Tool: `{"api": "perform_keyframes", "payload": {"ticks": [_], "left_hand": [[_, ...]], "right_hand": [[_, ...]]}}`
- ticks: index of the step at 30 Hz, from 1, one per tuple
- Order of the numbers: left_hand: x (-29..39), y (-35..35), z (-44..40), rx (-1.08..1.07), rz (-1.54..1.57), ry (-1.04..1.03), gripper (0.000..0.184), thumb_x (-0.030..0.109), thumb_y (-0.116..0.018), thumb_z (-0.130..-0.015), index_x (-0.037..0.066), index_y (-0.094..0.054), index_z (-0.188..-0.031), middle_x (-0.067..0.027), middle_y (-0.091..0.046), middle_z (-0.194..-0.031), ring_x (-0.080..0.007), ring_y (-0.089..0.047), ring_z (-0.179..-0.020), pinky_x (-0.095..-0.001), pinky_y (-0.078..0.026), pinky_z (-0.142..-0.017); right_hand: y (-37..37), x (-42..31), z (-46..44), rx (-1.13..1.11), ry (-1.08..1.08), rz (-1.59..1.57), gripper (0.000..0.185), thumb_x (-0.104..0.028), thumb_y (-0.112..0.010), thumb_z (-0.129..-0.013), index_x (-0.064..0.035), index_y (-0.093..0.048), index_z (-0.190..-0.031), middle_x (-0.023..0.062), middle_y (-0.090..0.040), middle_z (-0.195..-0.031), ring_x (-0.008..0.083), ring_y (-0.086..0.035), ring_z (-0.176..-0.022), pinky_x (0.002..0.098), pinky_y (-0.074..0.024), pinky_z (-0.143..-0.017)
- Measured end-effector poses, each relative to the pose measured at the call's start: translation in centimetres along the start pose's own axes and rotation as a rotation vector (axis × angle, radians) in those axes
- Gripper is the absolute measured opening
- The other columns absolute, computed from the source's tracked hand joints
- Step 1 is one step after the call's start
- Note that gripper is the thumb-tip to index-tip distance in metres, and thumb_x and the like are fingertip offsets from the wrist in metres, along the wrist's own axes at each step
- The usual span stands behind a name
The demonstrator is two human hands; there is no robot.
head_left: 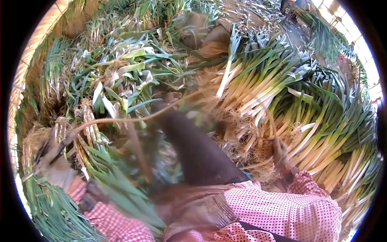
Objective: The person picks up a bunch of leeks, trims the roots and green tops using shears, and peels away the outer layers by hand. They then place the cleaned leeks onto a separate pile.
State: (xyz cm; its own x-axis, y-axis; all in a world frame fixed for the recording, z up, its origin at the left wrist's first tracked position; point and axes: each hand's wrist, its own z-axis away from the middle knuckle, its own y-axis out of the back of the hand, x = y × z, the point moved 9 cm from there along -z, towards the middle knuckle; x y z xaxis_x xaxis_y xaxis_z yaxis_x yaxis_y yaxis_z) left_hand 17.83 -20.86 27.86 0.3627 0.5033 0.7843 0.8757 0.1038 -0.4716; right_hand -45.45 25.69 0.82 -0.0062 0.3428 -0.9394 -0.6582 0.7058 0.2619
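A long tan strip, perhaps a dried leaf or fibre tie, arcs across the view between my hands. At the far left, my left hand, blurred by motion and in what looks like a pale glove, is closed on one end. On the right, my right hand pinches the strip's other end, close to the roots of the trimmed leeks. Those leeks lie in a thick row with white stems and green tops. Below my left hand are long green leaves; bundled leek stalks are beside it.
Loose leeks and peeled leaves are heaped ahead on the left. My dark-clad leg stretches forward through the middle. More green bundles lie at the back right, near a partly visible person.
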Motion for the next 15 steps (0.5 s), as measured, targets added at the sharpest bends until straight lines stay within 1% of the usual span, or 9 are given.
{"api": "perform_keyframes", "payload": {"ticks": [1,2,3,4,7,11,12,14,15], "left_hand": [[2.0,2.6,-2.4,0.101,0.051,-0.078,0.034,0.017,-0.057,-0.093,-0.004,-0.06,-0.119,-0.0233,-0.059,-0.128,-0.0339,-0.056,-0.125,-0.0566,-0.034,-0.117],[4.7,2.0,-1.2,0.363,-0.119,-0.163,0.035,0.018,-0.055,-0.094,-0.006,-0.059,-0.119,-0.0254,-0.06,-0.126,-0.0352,-0.057,-0.124,-0.0584,-0.037,-0.115],[7.4,1.0,0.7,0.644,-0.301,-0.195,0.036,0.019,-0.052,-0.096,-0.008,-0.058,-0.119,-0.0276,-0.06,-0.125,-0.0364,-0.057,-0.123,-0.0601,-0.039,-0.113],[8.8,1.5,0.3,0.706,-0.327,-0.249,0.037,0.019,-0.053,-0.096,-0.007,-0.057,-0.122,-0.0256,-0.06,-0.125,-0.0338,-0.058,-0.121,-0.0568,-0.04,-0.111],[9.4,3.7,-3.1,0.482,-0.204,-0.199,0.043,0.02,-0.057,-0.095,-0.004,-0.052,-0.13,-0.0197,-0.06,-0.125,-0.026,-0.059,-0.116,-0.0469,-0.044,-0.107],[3.2,4.7,-3.8,0.127,0.005,0.231,0.054,0.021,-0.061,-0.094,0.001,-0.046,-0.141,-0.0118,-0.061,-0.125,-0.0156,-0.06,-0.109,-0.0337,-0.048,-0.101],[0.7,4.7,-3.2,0.024,0.153,0.363,0.057,0.022,-0.062,-0.094,0.002,-0.044,-0.144,-0.0099,-0.061,-0.125,-0.013,-0.061,-0.108,-0.0304,-0.049,-0.1],[-3.1,5.5,-3.6,-0.312,0.922,0.605,0.048,0.016,-0.064,-0.092,-0.002,-0.049,-0.134,-0.0154,-0.062,-0.122,-0.0212,-0.063,-0.107,-0.0347,-0.052,-0.098],[-4.1,4.3,-1.5,-0.26,0.716,0.532,0.046,0.016,-0.063,-0.093,-0.003,-0.05,-0.133,-0.0171,-0.063,-0.12,-0.0223,-0.064,-0.106,-0.0361,-0.053,-0.098]], "right_hand": [[0.4,4.2,1.2,-0.038,-0.031,0.006,0.034,-0.035,-0.049,-0.106,-0.0042,-0.064,-0.102,-0.0026,-0.05,-0.055,0.0101,-0.047,-0.041,0.0269,-0.0392,-0.033],[0.1,6.0,3.4,-0.06,-0.292,-0.056,0.033,-0.033,-0.051,-0.105,-0.0033,-0.064,-0.102,-0.0013,-0.053,-0.058,0.0102,-0.049,-0.044,0.0265,-0.0424,-0.037],[0.4,8.7,4.9,-0.111,-0.324,0.02,0.034,-0.034,-0.051,-0.105,-0.0029,-0.064,-0.103,-0.0002,-0.055,-0.06,0.0105,-0.05,-0.045,0.0266,-0.0438,-0.039],[1.7,12.9,5.9,-0.165,-0.354,0.099,0.035,-0.035,-0.051,-0.105,-0.0024,-0.064,-0.104,0.0009,-0.056,-0.062,0.0108,-0.051,-0.047,0.0267,-0.0452,-0.041],[1.8,15.0,6.2,-0.19,-0.525,0.239,0.034,-0.035,-0.052,-0.105,-0.003,-0.064,-0.108,0.0035,-0.06,-0.069,0.0112,-0.055,-0.053,0.027,-0.0476,-0.046],[-3.8,12.3,5.7,-0.343,-0.764,0.435,0.031,-0.032,-0.049,-0.105,-0.0066,-0.066,-0.112,0.008,-0.064,-0.076,0.0183,-0.062,-0.061,0.0314,-0.0506,-0.053],[-5.4,15.0,4.0,-0.479,-0.539,0.761,0.03,-0.031,-0.048,-0.104,-0.0083,-0.067,-0.111,0.0107,-0.064,-0.078,0.0228,-0.064,-0.067,0.0351,-0.0516,-0.059],[-8.2,18.4,2.0,-0.579,-0.191,1.247,0.029,-0.028,-0.046,-0.103,-0.0096,-0.068,-0.109,0.0133,-0.065,-0.08,0.0271,-0.066,-0.073,0.0386,-0.0528,-0.065],[-8.7,19.4,1.6,-0.578,-0.22,1.238,0.029,-0.027,-0.047,-0.102,-0.0091,-0.068,-0.11,0.0132,-0.065,-0.08,0.027,-0.066,-0.073,0.0385,-0.053,-0.065]]}}
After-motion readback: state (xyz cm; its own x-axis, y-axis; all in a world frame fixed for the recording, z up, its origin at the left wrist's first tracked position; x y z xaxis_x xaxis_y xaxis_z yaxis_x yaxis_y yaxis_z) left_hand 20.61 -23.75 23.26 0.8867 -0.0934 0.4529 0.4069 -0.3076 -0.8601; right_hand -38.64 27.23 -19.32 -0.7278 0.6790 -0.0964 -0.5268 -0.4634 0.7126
